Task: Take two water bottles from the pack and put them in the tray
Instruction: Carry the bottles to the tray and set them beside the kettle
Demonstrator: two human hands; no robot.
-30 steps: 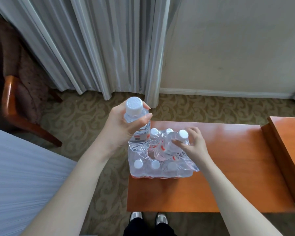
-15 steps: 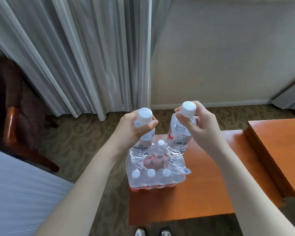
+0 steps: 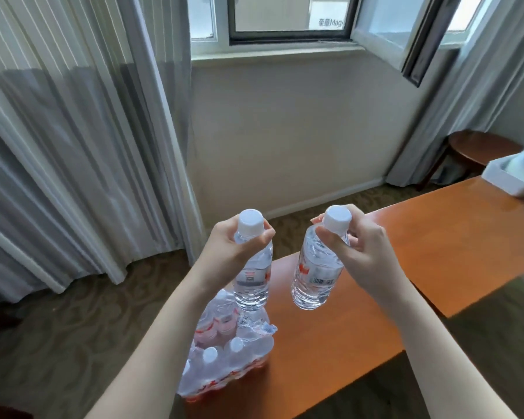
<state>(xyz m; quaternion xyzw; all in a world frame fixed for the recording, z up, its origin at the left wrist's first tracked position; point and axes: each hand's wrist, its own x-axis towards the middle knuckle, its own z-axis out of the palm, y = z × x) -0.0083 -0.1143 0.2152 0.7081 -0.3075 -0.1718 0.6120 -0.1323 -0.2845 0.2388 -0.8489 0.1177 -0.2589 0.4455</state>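
Note:
My left hand grips the neck of a clear water bottle with a white cap, held upright above the pack. In my right hand hangs a second water bottle by its neck, slightly tilted, over the table. Below them the torn plastic-wrapped pack of several bottles lies at the near left corner of the orange wooden table. A white tray with something pale in it sits at the far right, cut off by the frame edge.
A higher orange desk surface adjoins the table on the right and carries the tray. Grey curtains hang at left, a window above, and a small round wooden stool stands beyond the desk. Patterned carpet covers the floor.
My right hand pulled its bottle out of the pack and raised it level with the left one. The view has swung up and right, bringing the window, desk and tray into sight.

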